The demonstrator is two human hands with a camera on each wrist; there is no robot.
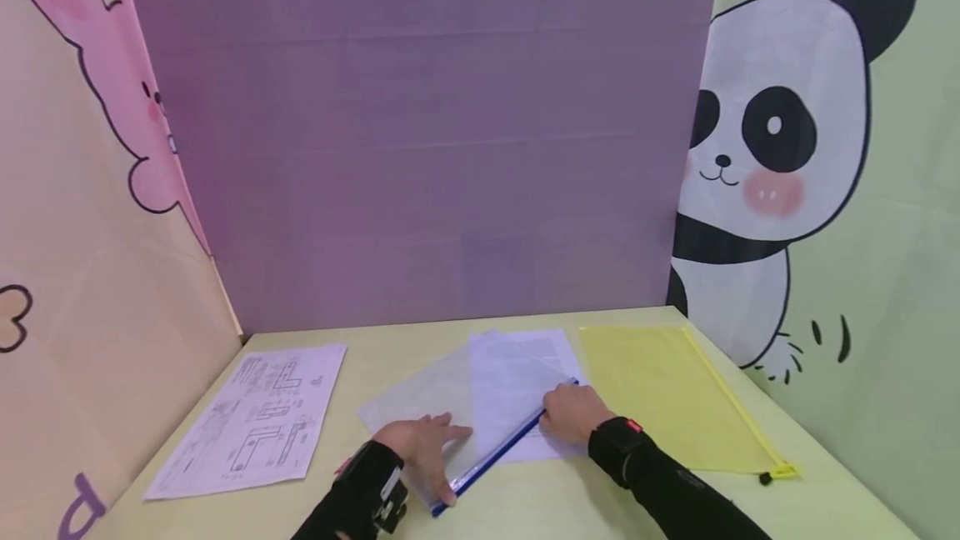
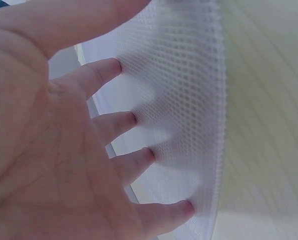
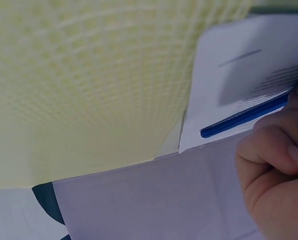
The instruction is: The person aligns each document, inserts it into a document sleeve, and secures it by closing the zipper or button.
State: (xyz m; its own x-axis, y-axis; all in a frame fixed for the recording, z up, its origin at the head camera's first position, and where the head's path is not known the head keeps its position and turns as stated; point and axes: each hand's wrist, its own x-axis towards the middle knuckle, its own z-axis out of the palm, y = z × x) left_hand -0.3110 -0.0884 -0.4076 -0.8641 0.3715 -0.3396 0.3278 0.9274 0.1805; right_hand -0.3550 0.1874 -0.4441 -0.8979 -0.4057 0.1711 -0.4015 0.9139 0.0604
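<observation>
A translucent mesh zipper pouch point(image 1: 423, 386) with a blue zip edge point(image 1: 495, 455) lies slanted on the table, partly over a printed white sheet point(image 1: 555, 347). My left hand point(image 1: 426, 447) rests on the pouch's near left part, its thumb by the lower end of the zip. In the left wrist view the spread fingertips of my left hand point(image 2: 74, 135) press on the white mesh point(image 2: 188, 100). My right hand point(image 1: 573, 415) pinches the zip edge near its upper end. In the right wrist view my right hand point(image 3: 273, 165) has curled fingers along the blue strip point(image 3: 238, 120); the slider is hidden.
A yellow mesh zipper pouch point(image 1: 652, 398) lies flat on the right, its black-tipped pull near the front. On the left is a sheet with printed line drawings point(image 1: 255, 419). A purple panel point(image 1: 450, 148) rises behind the table point(image 1: 360, 486), with printed walls on both sides.
</observation>
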